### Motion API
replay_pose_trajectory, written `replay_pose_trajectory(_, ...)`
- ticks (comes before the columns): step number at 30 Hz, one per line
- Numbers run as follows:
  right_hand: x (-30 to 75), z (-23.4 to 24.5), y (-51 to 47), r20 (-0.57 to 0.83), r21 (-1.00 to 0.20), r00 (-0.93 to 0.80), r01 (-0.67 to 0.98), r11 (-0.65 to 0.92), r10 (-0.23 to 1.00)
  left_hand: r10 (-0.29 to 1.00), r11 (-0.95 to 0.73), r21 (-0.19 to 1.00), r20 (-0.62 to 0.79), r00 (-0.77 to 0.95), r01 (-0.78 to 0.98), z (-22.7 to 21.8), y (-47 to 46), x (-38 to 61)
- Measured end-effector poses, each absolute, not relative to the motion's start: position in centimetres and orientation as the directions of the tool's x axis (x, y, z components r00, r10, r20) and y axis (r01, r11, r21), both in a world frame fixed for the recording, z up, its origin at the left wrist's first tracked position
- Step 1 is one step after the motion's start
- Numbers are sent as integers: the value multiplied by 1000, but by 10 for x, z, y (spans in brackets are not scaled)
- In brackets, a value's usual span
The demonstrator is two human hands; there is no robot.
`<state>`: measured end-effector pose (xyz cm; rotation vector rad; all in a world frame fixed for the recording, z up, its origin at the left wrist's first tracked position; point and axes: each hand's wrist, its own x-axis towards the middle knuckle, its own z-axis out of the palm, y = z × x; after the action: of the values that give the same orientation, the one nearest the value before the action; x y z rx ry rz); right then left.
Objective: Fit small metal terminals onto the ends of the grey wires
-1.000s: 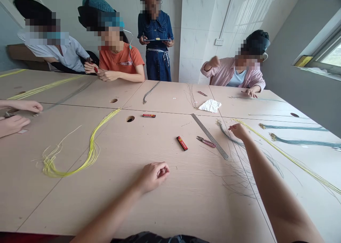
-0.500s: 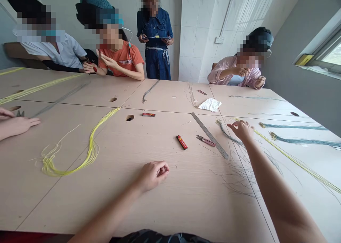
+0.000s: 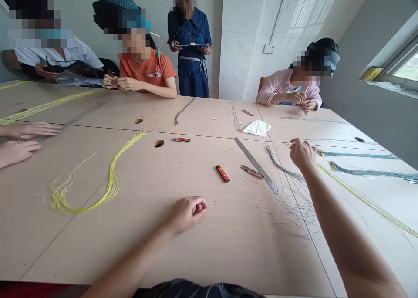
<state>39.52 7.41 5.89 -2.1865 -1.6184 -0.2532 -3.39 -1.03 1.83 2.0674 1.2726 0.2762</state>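
Observation:
My left hand [image 3: 189, 213] rests on the tabletop with its fingers curled in, and nothing shows in it. Out to the right, my right hand [image 3: 302, 153] is closed at the gold-tipped end of a yellow cord bundle [image 3: 355, 193]. Whatever its fingers may hold is hidden. Just left of that hand lies a grey-blue cord bundle [image 3: 276, 159], its loose strands fanning toward me. Two more grey-blue bundles, one farther back [image 3: 359, 155] and one nearer [image 3: 369, 171], lie to its right.
A steel ruler [image 3: 256, 165], thread snips [image 3: 251, 171] and a red lighter [image 3: 223, 174] lie mid-table. Another lighter [image 3: 182, 139] is farther back, near a cable hole [image 3: 159, 143]. Loose yellow cords [image 3: 111, 189] curve at left. A co-worker's hands [image 3: 21, 152] rest beyond them; other people are across the table.
My right hand has shifted slightly right and back, its fingers now more closed. My left hand stays put. At left, a co-worker's second hand has come into fuller view.

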Motion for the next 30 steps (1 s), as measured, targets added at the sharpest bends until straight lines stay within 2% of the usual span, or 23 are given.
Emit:
replay_pose_trajectory(6, 382, 39, 73, 81, -200, 404, 902, -382, 911, 849, -293, 651, -159, 503, 700, 17, -10, -35)
replay_pose_trajectory(12, 369, 30, 74, -24, -144, 376, 916, -375, 926, 851, -296, 648, -155, 502, 702, 17, -10, -35)
replay_pose_trajectory(19, 360, 31, 85, -32, -91, 381, 920, -382, 924, 851, -294, 646, -158, 500, 704, 16, -10, -35)
replay_pose_trajectory(25, 363, 32, 95, -13, -149, 409, 901, -406, 912, 853, -291, 651, -156, 499, 701, 15, -10, -35)
replay_pose_trajectory(30, 369, 36, 91, 58, -171, 377, 916, -363, 924, 853, -290, 657, -152, 499, 696, 16, -11, -35)
